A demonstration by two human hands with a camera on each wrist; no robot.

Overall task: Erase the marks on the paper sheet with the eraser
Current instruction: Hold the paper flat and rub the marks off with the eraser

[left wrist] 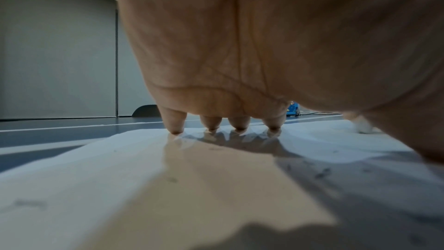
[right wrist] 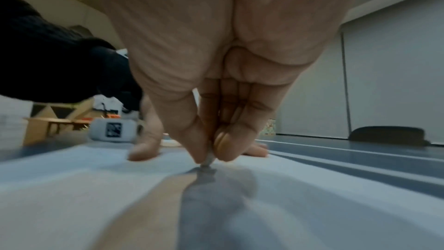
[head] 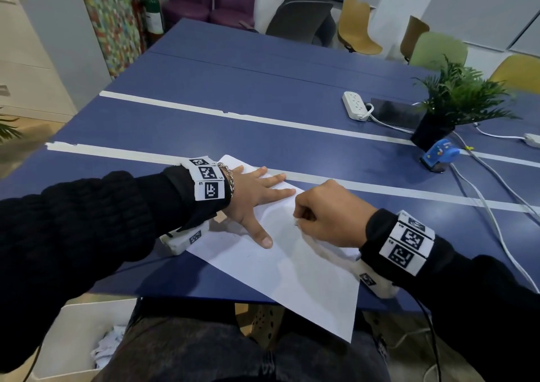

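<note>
A white paper sheet (head: 298,267) lies slanted on the blue table (head: 204,124), its near corner hanging over the front edge. My left hand (head: 257,191) lies flat on the sheet's far part with fingers spread, and its fingertips (left wrist: 177,129) press the paper (left wrist: 120,187). My right hand (head: 327,212) is curled just right of it and pinches a small whitish eraser (right wrist: 208,160) between thumb and fingers, its tip down on the paper (right wrist: 312,206). The head view hides the eraser behind the knuckles. Faint dark specks and crumbs lie on the sheet.
A potted plant (head: 455,101), a blue tape dispenser (head: 438,155), a white power strip (head: 355,104), a dark phone (head: 397,113) and cables (head: 485,194) sit at the table's right. White tape lines (head: 233,116) cross the table. Chairs stand behind it; a white bin (head: 79,338) sits below left.
</note>
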